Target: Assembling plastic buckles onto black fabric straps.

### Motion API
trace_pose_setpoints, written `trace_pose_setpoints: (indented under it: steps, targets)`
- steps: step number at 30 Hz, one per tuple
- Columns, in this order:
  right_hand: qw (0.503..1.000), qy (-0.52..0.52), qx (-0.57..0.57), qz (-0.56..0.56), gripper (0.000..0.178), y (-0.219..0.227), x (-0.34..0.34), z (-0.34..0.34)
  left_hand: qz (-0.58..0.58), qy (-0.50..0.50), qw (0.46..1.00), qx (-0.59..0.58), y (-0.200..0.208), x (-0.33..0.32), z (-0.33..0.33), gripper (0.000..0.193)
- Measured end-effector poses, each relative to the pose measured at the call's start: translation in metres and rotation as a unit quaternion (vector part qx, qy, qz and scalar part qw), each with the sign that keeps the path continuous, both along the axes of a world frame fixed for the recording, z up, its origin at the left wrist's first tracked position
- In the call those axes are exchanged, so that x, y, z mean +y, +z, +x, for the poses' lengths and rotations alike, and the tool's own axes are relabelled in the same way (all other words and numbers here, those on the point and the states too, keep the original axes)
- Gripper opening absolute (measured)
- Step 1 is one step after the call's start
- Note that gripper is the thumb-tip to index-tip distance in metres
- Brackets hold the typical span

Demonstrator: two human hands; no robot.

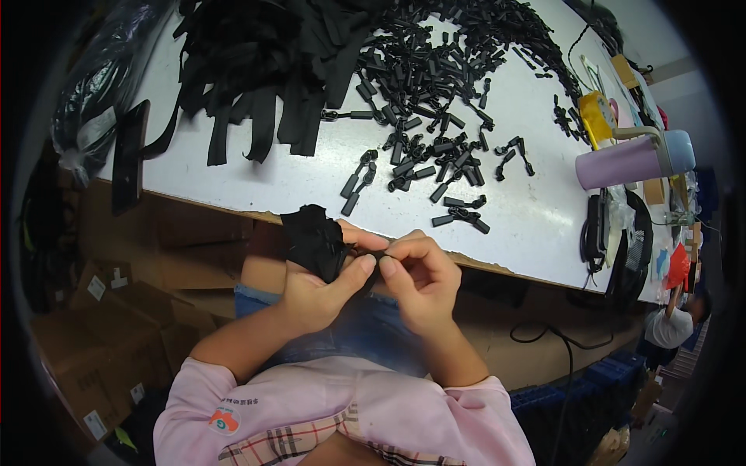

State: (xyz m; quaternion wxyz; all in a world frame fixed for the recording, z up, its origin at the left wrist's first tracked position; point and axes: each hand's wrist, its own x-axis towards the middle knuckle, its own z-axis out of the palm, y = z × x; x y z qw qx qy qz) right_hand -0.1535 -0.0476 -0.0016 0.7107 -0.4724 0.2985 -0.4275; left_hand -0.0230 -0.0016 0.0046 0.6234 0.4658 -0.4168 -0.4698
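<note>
Through the head view I see both hands close together over the lap, just off the near edge of the white table (295,182). The left hand (318,295) is closed around a black cloth bundle (315,241), which bunches up above the palm, its far end near the table's edge. The right hand (427,283) is narrow, thumb and forefinger pinched on a small dark piece (376,269) between the two thumbs (whether it is cloth or something harder, I can't tell from here). On the tabletop ahead of the hands I have a spread of black zipper pulls (435,147), thick toward the far side and thinning to a few loose ones near the edge. Left of those lies a heap of black strips (249,54), several ends trailing toward me. A dark flat slab (130,155) rests at the table's left edge, near a clear plastic bag (101,85). On the right, a lavender bottle (622,161) lies on its side beside a yellow packet (597,116). Cardboard boxes (101,349) sit below, at lower left.
</note>
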Motion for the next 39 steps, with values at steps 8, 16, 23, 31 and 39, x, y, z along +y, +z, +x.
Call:
trace_pose_setpoints:
  steps: [8, 16, 23, 31, 39]
  targets:
    - [0.995, 0.056, 0.05, -0.061, 0.004, -0.002, -0.002, -0.005, -0.015, -0.019, 0.996, -0.09, 0.005, -0.001, 0.008, 0.012]
    - [0.933, -0.017, 0.123, -0.337, 0.009, -0.001, -0.006, 0.0, -0.002, -0.023, 0.999, -0.048, 0.003, 0.0, 0.011, 0.01]
    - [0.962, 0.149, 0.143, -0.181, 0.011, 0.009, -0.016, -0.004, -0.04, -0.003, 0.993, -0.108, 0.001, 0.001, 0.01, 0.008]
    - [0.86, -0.093, 0.221, -0.45, 0.025, 0.009, -0.007, 0.015, 0.192, -0.057, 0.976, 0.082, 0.003, 0.0, 0.02, 0.012]
    - [0.814, -0.106, 0.212, -0.531, 0.03, 0.004, -0.013, 0.014, 0.214, -0.195, 0.93, 0.225, -0.001, 0.002, 0.021, 0.013]
